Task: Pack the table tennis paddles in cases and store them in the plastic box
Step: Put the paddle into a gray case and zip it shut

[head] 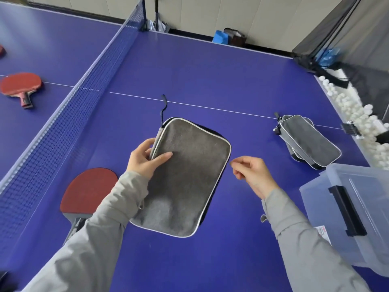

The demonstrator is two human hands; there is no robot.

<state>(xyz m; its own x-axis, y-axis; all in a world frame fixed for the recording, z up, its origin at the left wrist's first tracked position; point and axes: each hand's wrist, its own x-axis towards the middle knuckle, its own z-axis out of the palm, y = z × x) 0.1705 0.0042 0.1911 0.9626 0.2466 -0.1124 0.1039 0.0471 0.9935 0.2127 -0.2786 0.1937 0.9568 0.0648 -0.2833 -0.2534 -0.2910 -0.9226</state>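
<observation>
Now my left hand [147,159] grips the left edge of one grey case [189,175] lying flat on the table [210,70]. My right hand [252,175] hovers beside its right edge, fingers curled; whether they pinch anything I cannot tell. I count two whole paddles, the near paddle [88,190] and the far paddle [21,85], plus one stack of cases [309,142] and one plastic box [357,207].

The left hand [147,159] gripped the case [189,175] at its left edge, thumb on top; the right hand [250,173] hovered beside its right edge, loosely curled.

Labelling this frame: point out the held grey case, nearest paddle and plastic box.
grey case [189,175], head view, fabric face.
nearest paddle [88,190], head view, red rubber.
plastic box [376,199], head view, clear top.
</observation>
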